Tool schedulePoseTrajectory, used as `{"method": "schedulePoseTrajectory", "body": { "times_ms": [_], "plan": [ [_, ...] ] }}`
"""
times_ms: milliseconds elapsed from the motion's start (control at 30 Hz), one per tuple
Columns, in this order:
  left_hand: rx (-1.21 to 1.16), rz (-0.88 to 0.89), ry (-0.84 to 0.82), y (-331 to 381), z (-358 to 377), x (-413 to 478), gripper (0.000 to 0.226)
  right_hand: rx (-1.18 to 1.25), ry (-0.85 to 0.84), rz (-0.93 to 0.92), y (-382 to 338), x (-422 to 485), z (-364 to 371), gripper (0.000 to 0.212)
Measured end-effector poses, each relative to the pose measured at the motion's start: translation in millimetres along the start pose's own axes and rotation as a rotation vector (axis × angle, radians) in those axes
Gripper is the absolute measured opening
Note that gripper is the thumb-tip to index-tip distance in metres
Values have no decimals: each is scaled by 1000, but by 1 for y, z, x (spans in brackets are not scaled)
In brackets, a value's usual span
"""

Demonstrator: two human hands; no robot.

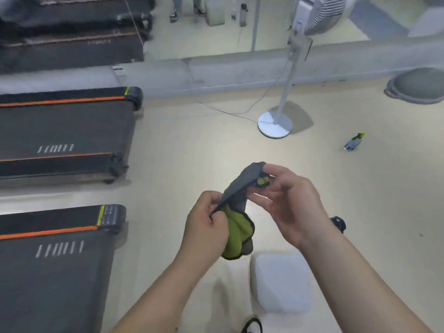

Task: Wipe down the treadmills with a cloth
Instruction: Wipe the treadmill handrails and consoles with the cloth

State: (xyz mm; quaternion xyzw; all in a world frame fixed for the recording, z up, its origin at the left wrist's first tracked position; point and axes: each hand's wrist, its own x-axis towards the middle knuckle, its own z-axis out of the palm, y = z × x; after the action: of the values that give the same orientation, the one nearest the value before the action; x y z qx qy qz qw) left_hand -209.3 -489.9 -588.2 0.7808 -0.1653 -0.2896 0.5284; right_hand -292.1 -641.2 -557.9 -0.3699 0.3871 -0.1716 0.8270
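The left hand (206, 224) pinches the cloth's (237, 229) lower edge and the right hand (288, 203) pinches its upper end, the green side hanging between them over open floor (192, 145). Two treadmills (55, 272) lie off to the left, well apart. A standing fan (274, 123) and a spray bottle (353, 143) stand beyond on the right.

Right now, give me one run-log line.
left hand: pinches cloth | right hand: pinches cloth | treadmills: untouched | wiping: not begun
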Motion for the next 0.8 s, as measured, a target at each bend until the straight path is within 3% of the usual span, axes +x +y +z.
{"method": "schedulePoseTrajectory", "body": {
  "times_ms": [67, 167, 267, 367, 500, 633, 800],
  "plan": [
    [-28, -2, 70, 25, -43, -15, 42, -194, -88, -36, -6, -16, 39, 46],
    [-152, -66, 118, 46, -109, -43, 39, -543, -198, -108, 7, -31, 96, 43],
    [-255, -142, 111, 52, -177, -58, 27, -693, -314, -157, 31, -38, 153, 43],
    [-409, -223, 95, 47, -249, -80, 14, -746, -450, -148, 58, -50, 216, 37],
    [-441, -225, 28, 20, -331, -117, 46, -888, -643, -243, 105, -68, 309, 6],
    [-372, -287, 204, -3, -404, -125, 24, -1017, -698, -425, 156, -78, 405, 14],
    [-723, -279, 336, -23, -489, -122, 22, -851, -756, -230, 205, -63, 498, 43]
  ]
}}
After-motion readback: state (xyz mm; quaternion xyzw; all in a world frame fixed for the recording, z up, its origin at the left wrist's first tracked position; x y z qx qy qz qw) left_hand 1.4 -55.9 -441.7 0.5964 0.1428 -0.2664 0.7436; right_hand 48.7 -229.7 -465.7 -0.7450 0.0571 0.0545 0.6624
